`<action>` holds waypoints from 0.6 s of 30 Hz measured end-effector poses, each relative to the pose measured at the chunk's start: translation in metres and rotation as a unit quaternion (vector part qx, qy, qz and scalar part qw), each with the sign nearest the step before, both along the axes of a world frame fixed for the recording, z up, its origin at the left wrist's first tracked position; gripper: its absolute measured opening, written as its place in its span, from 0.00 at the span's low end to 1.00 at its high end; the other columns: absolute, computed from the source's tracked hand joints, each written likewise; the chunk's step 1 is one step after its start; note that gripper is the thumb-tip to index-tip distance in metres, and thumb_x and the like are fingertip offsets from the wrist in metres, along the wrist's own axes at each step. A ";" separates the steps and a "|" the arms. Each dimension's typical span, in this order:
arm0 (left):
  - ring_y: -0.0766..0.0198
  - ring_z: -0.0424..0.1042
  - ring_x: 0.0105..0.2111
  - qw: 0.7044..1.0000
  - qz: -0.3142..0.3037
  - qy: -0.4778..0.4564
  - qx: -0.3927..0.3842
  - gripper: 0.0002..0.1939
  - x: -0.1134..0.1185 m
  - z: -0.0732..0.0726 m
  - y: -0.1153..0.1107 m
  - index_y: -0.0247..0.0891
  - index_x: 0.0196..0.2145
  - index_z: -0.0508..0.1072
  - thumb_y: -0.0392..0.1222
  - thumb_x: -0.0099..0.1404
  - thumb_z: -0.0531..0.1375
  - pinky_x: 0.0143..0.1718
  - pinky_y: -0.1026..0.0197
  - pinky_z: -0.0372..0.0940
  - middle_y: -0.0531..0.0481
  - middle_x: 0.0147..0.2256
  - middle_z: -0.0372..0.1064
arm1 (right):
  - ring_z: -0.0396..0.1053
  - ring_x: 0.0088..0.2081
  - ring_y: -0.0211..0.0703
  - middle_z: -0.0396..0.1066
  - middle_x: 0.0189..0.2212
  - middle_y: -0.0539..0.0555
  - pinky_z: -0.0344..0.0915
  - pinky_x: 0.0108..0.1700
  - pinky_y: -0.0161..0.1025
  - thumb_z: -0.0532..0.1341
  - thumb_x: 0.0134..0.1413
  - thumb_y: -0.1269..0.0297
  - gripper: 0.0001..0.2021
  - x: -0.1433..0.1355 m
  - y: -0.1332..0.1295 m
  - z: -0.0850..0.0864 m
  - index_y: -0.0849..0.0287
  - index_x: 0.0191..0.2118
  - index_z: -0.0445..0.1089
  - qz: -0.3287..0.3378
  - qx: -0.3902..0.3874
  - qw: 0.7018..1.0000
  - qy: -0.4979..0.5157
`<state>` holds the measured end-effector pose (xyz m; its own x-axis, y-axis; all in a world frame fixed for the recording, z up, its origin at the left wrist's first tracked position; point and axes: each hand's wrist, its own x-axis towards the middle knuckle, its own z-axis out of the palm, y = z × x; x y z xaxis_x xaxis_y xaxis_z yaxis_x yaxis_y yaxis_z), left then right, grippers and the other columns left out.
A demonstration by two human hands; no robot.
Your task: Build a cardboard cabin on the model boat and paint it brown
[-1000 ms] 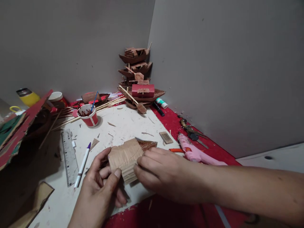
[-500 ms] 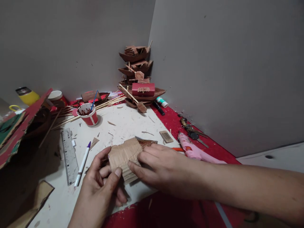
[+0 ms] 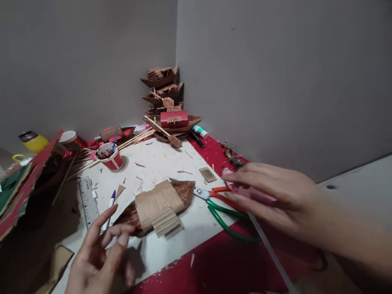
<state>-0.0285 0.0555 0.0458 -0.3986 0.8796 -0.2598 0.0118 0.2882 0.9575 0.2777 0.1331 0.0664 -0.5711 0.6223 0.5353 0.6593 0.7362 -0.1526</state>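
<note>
A brown model boat (image 3: 186, 192) with a tan cardboard canopy (image 3: 157, 200) rests on the white board. A small corrugated cardboard piece (image 3: 166, 222) sticks out from the canopy's near side. My left hand (image 3: 102, 249) is open beside the boat's left end, fingers spread and holding nothing. Over to the right, my right hand (image 3: 275, 200) reaches over a pink glue gun (image 3: 255, 193), fingers apart and partly hiding it. Scissors (image 3: 222, 220) with green and orange handles lie between the boat and this hand.
Finished model boats (image 3: 171, 118) are stacked in the corner. A red-and-white paper cup (image 3: 112, 157) holds a blue stick. A ruler (image 3: 88, 200) and purple-tipped marker (image 3: 109, 206) lie left. A corrugated cardboard piece (image 3: 208, 174) lies behind the scissors. Painted cardboard (image 3: 33, 179) stands far left.
Both hands have let go of the boat, which now lies on the board. My right hand has moved right to the glue gun, uncovering the scissors; my left has drawn back. The view has shifted right.
</note>
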 end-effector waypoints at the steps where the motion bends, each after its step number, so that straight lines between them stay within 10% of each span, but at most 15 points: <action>1: 0.70 0.61 0.14 0.999 0.016 0.044 0.010 0.39 -0.007 -0.002 -0.003 0.46 0.54 0.67 0.57 0.44 0.69 0.12 0.66 0.57 0.53 0.30 0.72 | 0.70 0.30 0.42 0.72 0.32 0.56 0.65 0.30 0.36 0.56 0.62 0.64 0.09 0.010 -0.002 -0.005 0.59 0.46 0.67 -0.023 -0.006 1.000 0.002; 5: 0.70 0.63 0.21 0.983 0.069 0.162 0.060 0.33 -0.029 -0.011 -0.005 0.43 0.49 0.72 0.56 0.46 0.70 0.19 0.70 0.61 0.55 0.30 0.66 | 0.73 0.30 0.46 0.74 0.32 0.59 0.70 0.29 0.41 0.52 0.63 0.57 0.14 0.041 -0.010 -0.025 0.60 0.41 0.71 -0.125 -0.063 0.990 -0.023; 18: 0.63 0.73 0.26 0.998 -0.051 0.045 0.005 0.32 -0.023 -0.024 0.025 0.37 0.46 0.68 0.54 0.47 0.70 0.30 0.58 0.70 0.46 0.37 0.74 | 0.75 0.38 0.53 0.75 0.41 0.64 0.71 0.38 0.47 0.53 0.60 0.58 0.17 0.057 -0.017 -0.051 0.63 0.49 0.67 -0.179 -0.174 0.966 -0.071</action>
